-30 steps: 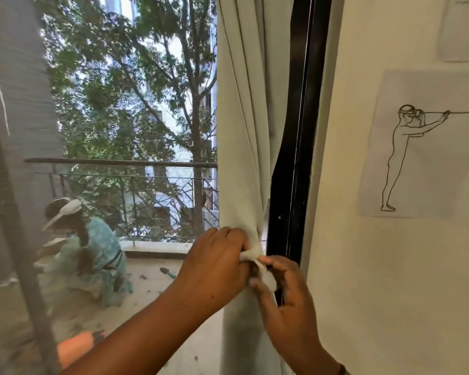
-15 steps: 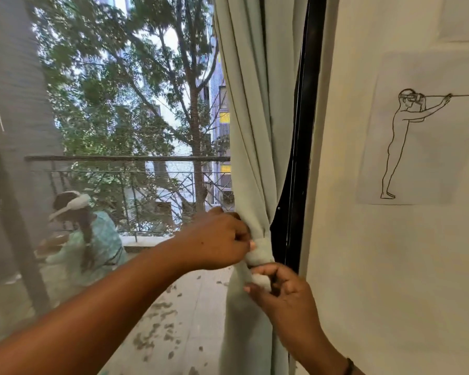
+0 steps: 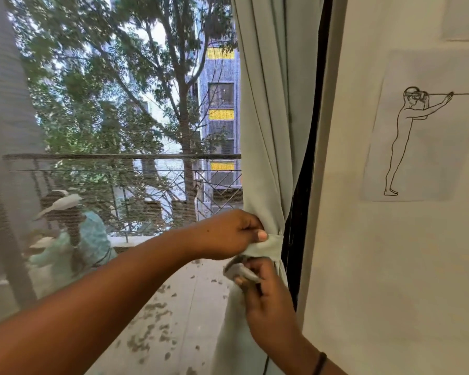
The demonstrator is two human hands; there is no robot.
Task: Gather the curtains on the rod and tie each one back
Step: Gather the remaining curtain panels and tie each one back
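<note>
— What is she doing over there by the window?

— A person is standing at the right edge of the window, working on the pale green curtain (image 3: 266,131). It is hanging gathered into a narrow bundle against the black window frame (image 3: 303,212), just beside the cream wall (image 3: 363,266).

— And the hands?

— The left hand (image 3: 228,234) is reaching across from the left, its grip pinching the tie-back band (image 3: 268,246) where the band is wrapping the gathered folds. The thumb is pressing the fabric flat against the curled fingers. The right hand (image 3: 266,296) is sitting just below, fingers curled, its grip pinching the loose end of that same band; the end is looking blurred, so I cannot tell how it is folded.

— Is the band going all the way round?

— It is crossing the front of the bundle and touching the frame side; the back is hidden from me.

— Anything else showing?

— A line drawing (image 3: 417,125) of a standing figure is hanging on the wall to the right. Through the mesh, a railing (image 3: 119,156) is running across, with a tree (image 3: 184,104) and a blue building (image 3: 222,109) behind it, and someone in a light green top (image 3: 73,239) is crouching on the balcony floor.
</note>
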